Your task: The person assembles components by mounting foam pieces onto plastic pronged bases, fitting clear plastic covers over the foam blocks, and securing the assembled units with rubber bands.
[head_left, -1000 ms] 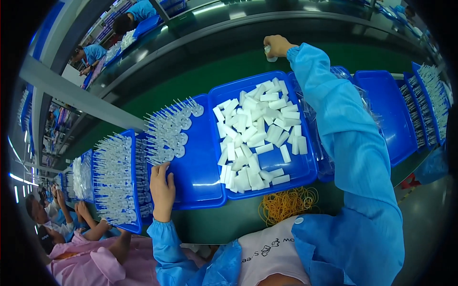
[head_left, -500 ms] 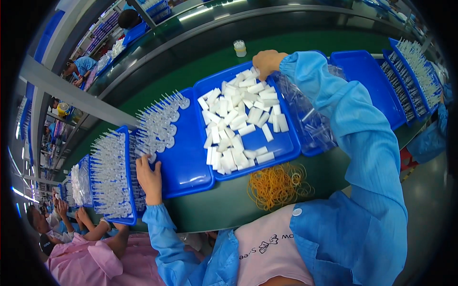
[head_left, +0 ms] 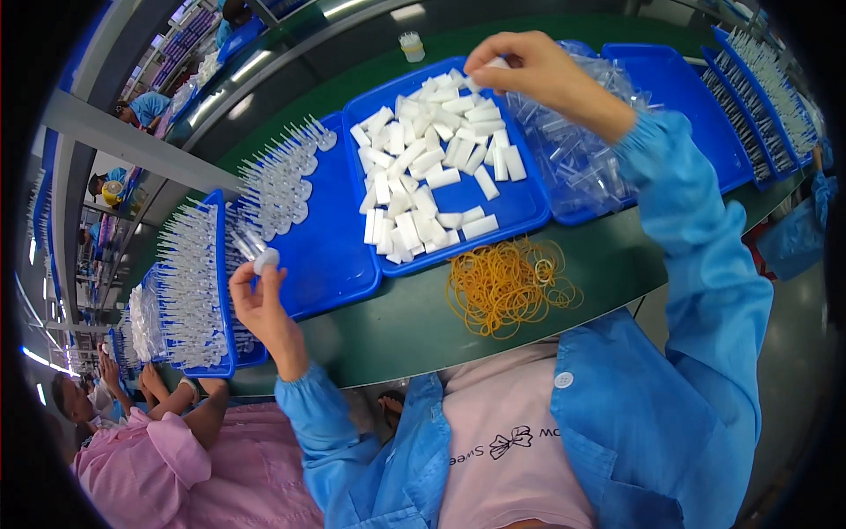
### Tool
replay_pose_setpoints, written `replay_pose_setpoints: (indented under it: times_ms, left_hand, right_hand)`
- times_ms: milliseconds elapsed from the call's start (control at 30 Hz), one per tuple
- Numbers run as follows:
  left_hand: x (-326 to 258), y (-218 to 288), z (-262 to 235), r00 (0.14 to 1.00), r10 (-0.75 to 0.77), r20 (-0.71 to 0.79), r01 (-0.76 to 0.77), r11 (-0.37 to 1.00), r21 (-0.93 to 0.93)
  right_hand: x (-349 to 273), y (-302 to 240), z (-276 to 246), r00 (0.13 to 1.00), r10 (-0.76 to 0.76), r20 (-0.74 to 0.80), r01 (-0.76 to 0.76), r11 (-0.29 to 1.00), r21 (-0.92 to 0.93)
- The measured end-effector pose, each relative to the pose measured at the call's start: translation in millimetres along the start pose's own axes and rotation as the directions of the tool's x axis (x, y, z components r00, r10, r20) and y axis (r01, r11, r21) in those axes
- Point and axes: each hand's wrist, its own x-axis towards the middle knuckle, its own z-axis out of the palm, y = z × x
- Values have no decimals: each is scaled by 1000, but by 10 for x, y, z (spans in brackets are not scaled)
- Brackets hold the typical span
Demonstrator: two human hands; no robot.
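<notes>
My left hand [head_left: 267, 310] pinches a clear plastic piece with a round, pale end [head_left: 266, 259], at the near left corner of a blue tray [head_left: 326, 256]. In that tray, several similar clear pieces with round bases and thin stems [head_left: 275, 189] stand in rows. My right hand [head_left: 551, 75] is raised over the far right corner of the middle blue tray [head_left: 529, 207], its thumb and fingers closed on a small white block [head_left: 499, 63], partly hidden by the fingers. Below it, many loose white blocks [head_left: 427, 159] lie heaped in that tray.
Orange rubber bands [head_left: 502, 286] lie on the green table near me. Right of the blocks, a tray holds clear plastic tubes [head_left: 577, 145]. Stacked trays of stemmed pieces [head_left: 189, 291] stand at left, more [head_left: 767, 106] at far right. A small white container [head_left: 411, 47] stands behind; a pink-clad person [head_left: 176, 458] sits left.
My left hand has lifted a clear piece from the left tray toward me. My right hand has risen from the block tray's far edge with a white block in its fingers. The view has shifted.
</notes>
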Motion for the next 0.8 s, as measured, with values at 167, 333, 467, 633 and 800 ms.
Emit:
replay_pose_setpoints:
  times_ms: [167,333,467,633,800]
  left_hand:
    - [-829,396,481,951,-76,299,227,828,-512]
    - [-1290,656,870,754,-219,619,594,629,-502]
    - [-1257,648,956,644,-171,745,667,603,-438]
    - [-1247,667,1023,639,-187,747,669,615,-418]
    - [-1223,662,1054,627,-207,751,679,616,-398]
  right_hand:
    - [-984,-575,128,980,190,59,-176,689,703]
    - [-1597,-610,371,959,284,-16,-135,500,855]
    - [-1636,-493,461,932,362,22,-194,446,874]
    - [-1637,-449,477,921,383,63,-207,347,915]
    - [-1618,-389,493,901,429,63,-214,315,925]
